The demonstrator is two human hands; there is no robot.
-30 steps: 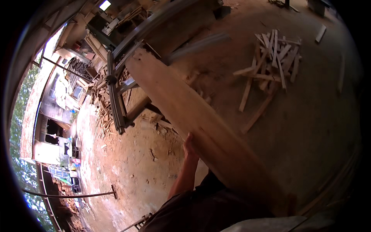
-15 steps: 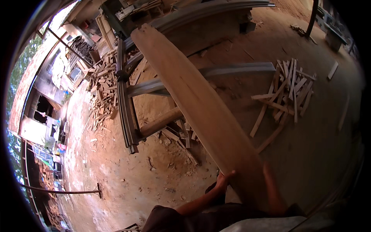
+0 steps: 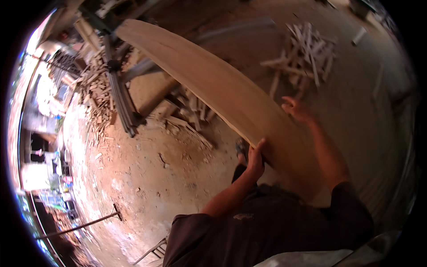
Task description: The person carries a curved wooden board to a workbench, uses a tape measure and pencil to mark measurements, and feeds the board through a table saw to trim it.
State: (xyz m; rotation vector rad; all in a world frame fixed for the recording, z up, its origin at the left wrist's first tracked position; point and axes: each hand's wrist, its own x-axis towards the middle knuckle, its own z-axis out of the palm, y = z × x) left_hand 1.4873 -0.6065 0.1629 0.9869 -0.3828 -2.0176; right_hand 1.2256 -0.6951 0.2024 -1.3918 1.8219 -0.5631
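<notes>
A long, wide wooden board (image 3: 200, 71) slants from the upper left down to my body. My left hand (image 3: 255, 159) is closed on its left edge, thumb on the top face and the other fingers hidden beneath. Farther up, at the board's right edge, my right hand (image 3: 299, 109) has its fingers apart; whether they touch the wood is unclear. The far end of the board lies over a metal rail frame (image 3: 116, 91), and the near end reaches down beside my dark shirt.
Offcuts lie in a heap (image 3: 95, 91) left of the frame. Thin wood strips (image 3: 309, 51) are piled at the upper right. A thick log (image 3: 158, 95) shows below the board. Nearer, a long-handled tool (image 3: 89, 221) lies at the lower left.
My right hand has slid or moved farther up the board's right edge, its fingers now apart. The view has shifted, and the board appears more tilted toward the left.
</notes>
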